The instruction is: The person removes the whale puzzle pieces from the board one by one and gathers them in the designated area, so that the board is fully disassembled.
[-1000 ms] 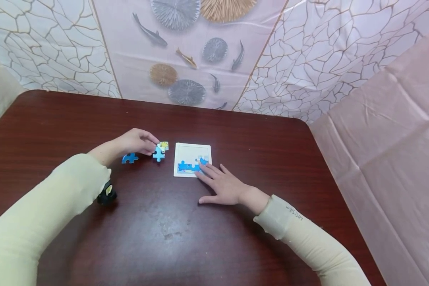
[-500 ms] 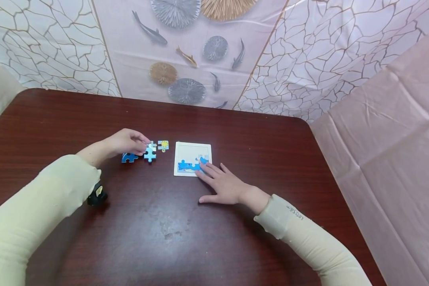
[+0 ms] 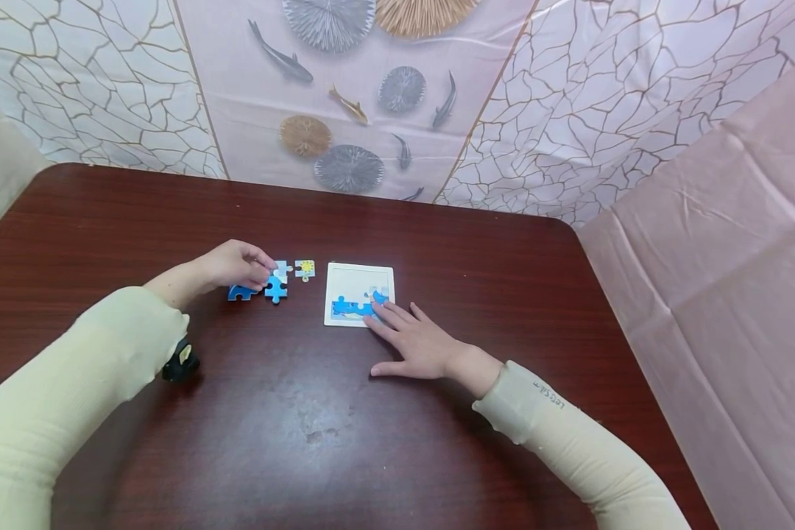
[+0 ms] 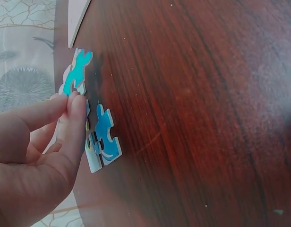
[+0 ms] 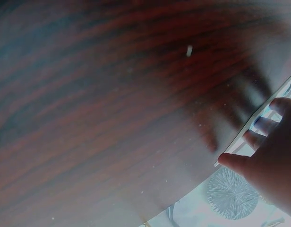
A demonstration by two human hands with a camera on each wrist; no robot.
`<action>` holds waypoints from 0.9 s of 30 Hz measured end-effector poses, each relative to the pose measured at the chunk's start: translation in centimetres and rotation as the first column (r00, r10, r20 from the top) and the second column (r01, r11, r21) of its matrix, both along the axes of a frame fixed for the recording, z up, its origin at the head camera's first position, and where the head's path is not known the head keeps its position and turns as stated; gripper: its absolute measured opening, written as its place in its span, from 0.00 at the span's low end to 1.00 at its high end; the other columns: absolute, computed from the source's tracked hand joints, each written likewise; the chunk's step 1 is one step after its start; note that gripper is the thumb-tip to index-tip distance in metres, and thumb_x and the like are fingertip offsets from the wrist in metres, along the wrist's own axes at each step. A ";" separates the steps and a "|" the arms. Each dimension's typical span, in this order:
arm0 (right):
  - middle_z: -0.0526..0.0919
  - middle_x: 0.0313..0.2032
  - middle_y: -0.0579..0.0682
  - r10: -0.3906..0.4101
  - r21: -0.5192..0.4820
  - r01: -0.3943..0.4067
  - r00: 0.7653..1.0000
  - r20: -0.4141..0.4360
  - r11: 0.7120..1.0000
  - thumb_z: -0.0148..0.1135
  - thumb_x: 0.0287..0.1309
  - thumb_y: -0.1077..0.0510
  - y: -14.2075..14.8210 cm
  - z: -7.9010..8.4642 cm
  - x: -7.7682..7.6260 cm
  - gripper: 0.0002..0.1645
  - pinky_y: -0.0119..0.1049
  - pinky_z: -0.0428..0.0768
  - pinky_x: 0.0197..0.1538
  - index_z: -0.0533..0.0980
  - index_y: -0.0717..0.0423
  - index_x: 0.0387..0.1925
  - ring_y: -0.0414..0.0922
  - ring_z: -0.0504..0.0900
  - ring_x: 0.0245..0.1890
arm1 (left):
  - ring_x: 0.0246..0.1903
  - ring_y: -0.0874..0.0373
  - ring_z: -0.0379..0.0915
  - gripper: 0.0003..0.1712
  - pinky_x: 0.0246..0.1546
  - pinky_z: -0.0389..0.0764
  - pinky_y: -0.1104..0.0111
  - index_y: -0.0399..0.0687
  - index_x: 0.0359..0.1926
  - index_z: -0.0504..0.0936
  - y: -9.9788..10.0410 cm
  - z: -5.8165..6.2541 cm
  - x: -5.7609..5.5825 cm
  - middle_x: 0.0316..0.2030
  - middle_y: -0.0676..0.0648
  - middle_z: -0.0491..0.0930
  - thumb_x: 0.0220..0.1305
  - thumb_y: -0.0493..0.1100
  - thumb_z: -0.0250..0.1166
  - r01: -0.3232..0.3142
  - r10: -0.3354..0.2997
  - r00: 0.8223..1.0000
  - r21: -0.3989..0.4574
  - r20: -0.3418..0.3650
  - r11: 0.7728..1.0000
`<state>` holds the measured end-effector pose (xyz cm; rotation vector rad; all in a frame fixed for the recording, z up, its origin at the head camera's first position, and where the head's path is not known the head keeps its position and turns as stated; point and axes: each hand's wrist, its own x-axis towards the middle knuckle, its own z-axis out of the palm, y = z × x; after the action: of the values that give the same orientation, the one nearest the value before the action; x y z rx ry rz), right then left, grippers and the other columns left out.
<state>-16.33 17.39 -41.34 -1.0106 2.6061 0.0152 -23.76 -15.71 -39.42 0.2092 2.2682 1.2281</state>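
Puzzle piece (image 3: 276,291) in light blue was pinched between thumb and finger of the left hand (image 3: 232,263), a bit left of the sun piece (image 3: 306,267) on the dark wood table (image 3: 271,442). Another blue piece (image 3: 240,294) lay right by that hand, partly covered. Right hand (image 3: 420,347) had its fingers stretched and spread, tips at the lower right of the white tray (image 3: 356,280), where blue pieces (image 3: 347,307) lined the bottom.

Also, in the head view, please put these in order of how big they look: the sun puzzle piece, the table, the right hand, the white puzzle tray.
1. Table
2. Right hand and white puzzle tray: too alike to rank
3. Sun puzzle piece
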 end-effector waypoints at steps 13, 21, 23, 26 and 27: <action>0.42 0.74 0.48 0.009 -0.010 -0.009 1.000 -0.009 1.000 0.47 0.56 0.26 0.1 0.0 -0.1 0.50 0.59 0.47 0.71 0.47 0.43 0.73 0.47 0.42 0.74 | 0.33 0.60 0.79 0.20 0.43 0.83 0.62 0.26 0.54 0.71 -0.1 0.1 -0.1 0.45 0.31 0.77 0.66 0.37 0.56 0.052 -0.053 0.998 -0.033 -0.023 0.998; 0.43 0.74 0.49 0.010 -0.008 -0.011 1.000 -0.014 1.000 0.47 0.56 0.26 0.1 0.0 -0.1 0.51 0.60 0.47 0.71 0.47 0.43 0.73 0.47 0.42 0.74 | 0.31 0.61 0.79 0.20 0.41 0.84 0.63 0.25 0.53 0.71 0.1 0.0 -0.2 0.43 0.31 0.78 0.65 0.36 0.57 0.044 -0.045 0.999 -0.048 -0.022 0.998; 0.43 0.74 0.49 0.011 -0.009 -0.011 1.000 -0.014 1.000 0.47 0.56 0.26 0.1 0.0 -0.1 0.50 0.60 0.47 0.71 0.47 0.43 0.73 0.47 0.42 0.74 | 0.31 0.61 0.79 0.20 0.41 0.84 0.63 0.25 0.53 0.71 0.1 0.0 -0.2 0.43 0.32 0.78 0.65 0.37 0.57 0.044 -0.046 0.999 -0.056 -0.025 0.997; 0.43 0.74 0.49 0.011 -0.011 -0.011 1.000 -0.011 1.000 0.47 0.56 0.26 0.0 0.0 -0.1 0.50 0.60 0.47 0.71 0.47 0.44 0.73 0.47 0.42 0.74 | 0.31 0.60 0.78 0.20 0.41 0.84 0.63 0.26 0.53 0.71 0.1 -0.2 -0.2 0.42 0.32 0.78 0.64 0.37 0.58 0.048 -0.050 0.998 -0.062 -0.028 0.997; 0.43 0.74 0.49 0.011 -0.010 -0.011 1.000 -0.011 1.000 0.47 0.56 0.26 0.0 0.0 0.0 0.50 0.60 0.47 0.71 0.47 0.44 0.73 0.47 0.42 0.74 | 0.31 0.60 0.78 0.20 0.41 0.84 0.63 0.26 0.52 0.71 0.1 -0.2 -0.1 0.42 0.33 0.78 0.64 0.37 0.58 0.048 -0.050 0.998 -0.064 -0.029 0.997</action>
<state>-16.37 17.44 -41.29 -1.0309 2.6131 0.0099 -23.90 -15.60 -39.61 0.2599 2.3111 1.1332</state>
